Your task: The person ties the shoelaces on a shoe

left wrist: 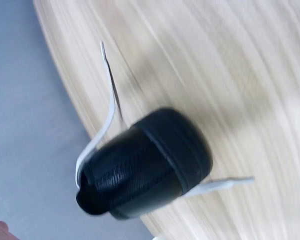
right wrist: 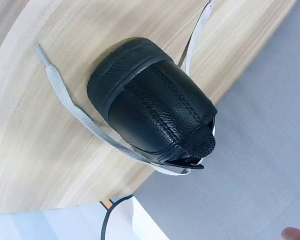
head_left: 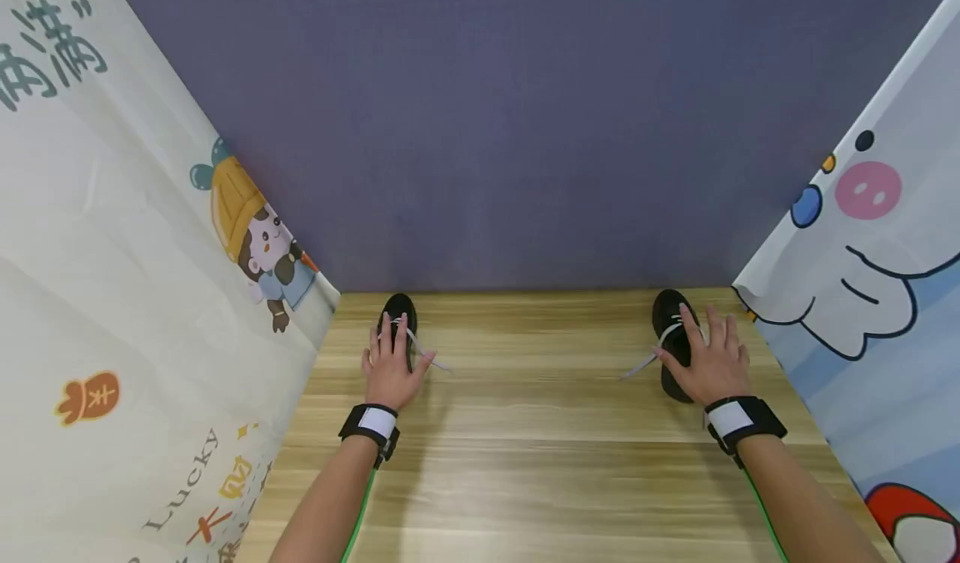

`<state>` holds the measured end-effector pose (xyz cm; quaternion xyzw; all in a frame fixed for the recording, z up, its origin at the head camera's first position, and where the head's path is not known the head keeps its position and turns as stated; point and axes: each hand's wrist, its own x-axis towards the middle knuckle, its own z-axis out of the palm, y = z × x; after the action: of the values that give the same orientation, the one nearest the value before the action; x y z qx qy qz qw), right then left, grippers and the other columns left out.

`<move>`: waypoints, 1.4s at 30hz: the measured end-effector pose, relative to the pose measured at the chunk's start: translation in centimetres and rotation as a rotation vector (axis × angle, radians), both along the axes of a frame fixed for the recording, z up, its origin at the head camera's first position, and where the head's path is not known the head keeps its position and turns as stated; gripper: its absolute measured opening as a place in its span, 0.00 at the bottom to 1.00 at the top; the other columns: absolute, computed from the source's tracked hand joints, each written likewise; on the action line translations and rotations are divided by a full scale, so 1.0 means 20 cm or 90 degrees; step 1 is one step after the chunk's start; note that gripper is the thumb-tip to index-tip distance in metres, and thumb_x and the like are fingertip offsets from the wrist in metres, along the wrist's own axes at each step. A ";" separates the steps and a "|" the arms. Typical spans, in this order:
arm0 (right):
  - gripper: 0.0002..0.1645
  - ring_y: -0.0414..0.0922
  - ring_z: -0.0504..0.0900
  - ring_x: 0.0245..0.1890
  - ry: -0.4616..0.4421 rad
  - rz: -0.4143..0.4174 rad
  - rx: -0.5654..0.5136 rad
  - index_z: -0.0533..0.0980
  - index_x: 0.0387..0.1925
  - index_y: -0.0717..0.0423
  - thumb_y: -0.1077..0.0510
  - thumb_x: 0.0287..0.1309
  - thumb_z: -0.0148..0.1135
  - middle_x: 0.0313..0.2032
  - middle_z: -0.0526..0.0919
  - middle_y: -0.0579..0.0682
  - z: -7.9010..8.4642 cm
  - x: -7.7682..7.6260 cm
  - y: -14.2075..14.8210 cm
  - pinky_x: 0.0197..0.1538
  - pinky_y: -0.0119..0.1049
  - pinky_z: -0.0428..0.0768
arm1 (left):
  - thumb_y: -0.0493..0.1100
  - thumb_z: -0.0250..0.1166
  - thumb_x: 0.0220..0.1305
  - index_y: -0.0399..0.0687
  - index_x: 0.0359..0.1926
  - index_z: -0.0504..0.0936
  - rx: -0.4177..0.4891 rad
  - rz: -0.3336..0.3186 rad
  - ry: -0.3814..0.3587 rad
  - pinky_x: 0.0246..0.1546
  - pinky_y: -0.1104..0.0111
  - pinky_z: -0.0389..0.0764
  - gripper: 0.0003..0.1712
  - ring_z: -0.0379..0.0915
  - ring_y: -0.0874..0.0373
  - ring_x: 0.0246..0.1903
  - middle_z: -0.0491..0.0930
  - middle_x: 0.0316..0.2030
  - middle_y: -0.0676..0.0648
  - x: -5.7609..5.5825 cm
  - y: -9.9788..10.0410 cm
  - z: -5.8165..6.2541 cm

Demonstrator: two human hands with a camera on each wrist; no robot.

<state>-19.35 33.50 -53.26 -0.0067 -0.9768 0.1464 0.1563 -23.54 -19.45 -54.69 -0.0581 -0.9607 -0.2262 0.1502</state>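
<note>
My left hand [head_left: 392, 373] hung over the left black shoe [head_left: 399, 304], fingers spread and nearly straight, gripping nothing. My right hand [head_left: 711, 369] lay the same way above and slightly to the right of the right black shoe [head_left: 677, 354], fingers splayed, also with nothing in its grasp; whether my fingertips touched either shoe I could not tell. Both shoes stood well apart near the far edge of the wooden surface [head_left: 525, 429], toes toward the greyish backdrop [head_left: 510, 129], their pale left lace [left wrist: 111, 100] and right lace [right wrist: 64, 97] trailing loose
</note>
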 end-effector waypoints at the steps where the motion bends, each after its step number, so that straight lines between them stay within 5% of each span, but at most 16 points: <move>1: 0.57 0.73 0.38 0.74 0.000 -0.003 -0.001 0.41 0.80 0.39 0.34 0.62 0.62 0.77 0.41 0.65 0.00 0.00 0.00 0.59 0.80 0.52 | 0.64 0.62 0.66 0.55 0.80 0.47 0.001 -0.005 0.006 0.65 0.31 0.49 0.52 0.33 0.34 0.76 0.40 0.79 0.38 0.00 0.01 -0.01; 13: 0.53 0.76 0.44 0.72 0.012 -0.021 -0.002 0.43 0.80 0.40 0.36 0.65 0.60 0.75 0.46 0.68 -0.06 -0.08 -0.06 0.54 0.80 0.60 | 0.55 0.69 0.64 0.43 0.76 0.57 0.048 -0.074 0.067 0.62 0.31 0.58 0.48 0.48 0.32 0.73 0.51 0.76 0.36 0.07 0.06 -0.05; 26: 0.50 0.78 0.48 0.69 -0.015 -0.047 -0.032 0.51 0.78 0.48 0.40 0.63 0.64 0.74 0.48 0.70 -0.19 -0.14 -0.17 0.48 0.80 0.66 | 0.56 0.67 0.65 0.44 0.77 0.55 0.064 -0.100 0.033 0.59 0.31 0.60 0.48 0.50 0.32 0.72 0.53 0.75 0.35 0.21 0.07 -0.19; 32: 0.50 0.81 0.48 0.68 -0.056 -0.061 -0.054 0.52 0.78 0.46 0.38 0.63 0.63 0.73 0.47 0.72 -0.31 -0.09 -0.13 0.46 0.81 0.66 | 0.54 0.69 0.63 0.42 0.75 0.57 0.071 -0.123 0.042 0.57 0.29 0.61 0.48 0.52 0.31 0.70 0.56 0.74 0.34 0.28 0.09 -0.25; 39: 0.51 0.88 0.47 0.63 -0.098 -0.074 -0.063 0.51 0.78 0.48 0.40 0.63 0.64 0.72 0.45 0.77 -0.44 0.05 -0.06 0.49 0.81 0.64 | 0.56 0.68 0.63 0.43 0.76 0.57 0.069 -0.150 0.010 0.59 0.30 0.59 0.48 0.52 0.33 0.71 0.57 0.74 0.35 0.32 0.13 -0.31; 42: 0.50 0.90 0.49 0.61 -0.099 -0.063 -0.064 0.52 0.77 0.52 0.43 0.62 0.65 0.71 0.44 0.80 -0.47 0.03 -0.05 0.52 0.80 0.63 | 0.55 0.69 0.63 0.41 0.75 0.59 0.075 -0.147 0.019 0.59 0.30 0.59 0.47 0.53 0.31 0.70 0.58 0.73 0.34 0.32 0.13 -0.31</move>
<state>-18.69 32.40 -62.61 -0.0742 -0.9758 0.1864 0.0865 -17.18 -16.89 -60.93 -0.1629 -0.9303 -0.2971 0.1403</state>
